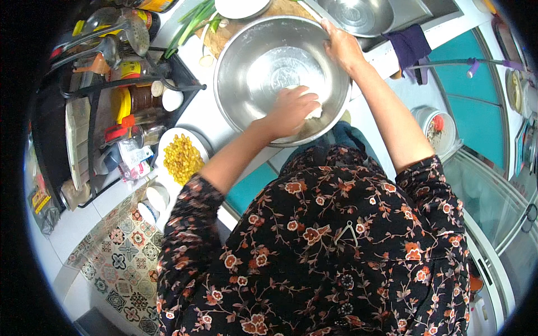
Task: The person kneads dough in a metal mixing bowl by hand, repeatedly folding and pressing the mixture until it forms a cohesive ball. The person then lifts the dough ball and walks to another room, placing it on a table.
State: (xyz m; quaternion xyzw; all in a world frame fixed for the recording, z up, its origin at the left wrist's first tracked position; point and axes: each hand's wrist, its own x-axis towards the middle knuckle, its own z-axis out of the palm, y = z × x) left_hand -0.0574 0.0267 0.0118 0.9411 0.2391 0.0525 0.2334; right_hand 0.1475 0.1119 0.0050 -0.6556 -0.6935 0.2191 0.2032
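A large steel bowl [255, 67] sits on the white counter in front of me, its inside smeared whitish near the bottom. My left hand [292, 109] reaches down into it, fingers curled over a soft white lump [314, 113] that looks like dough, partly hidden under them. At the bowl's upper right rim, my right hand [342, 45] has its fingers closed on the edge.
Green onions [190, 25] and a white dish [241, 4] rest on a wooden board [210, 39] behind the bowl. Left are a condiment rack [140, 80], a plate of yellow pieces [180, 159] and small bowls [157, 197]. A steel basin [358, 15] and dark cloth [408, 47] are upper right.
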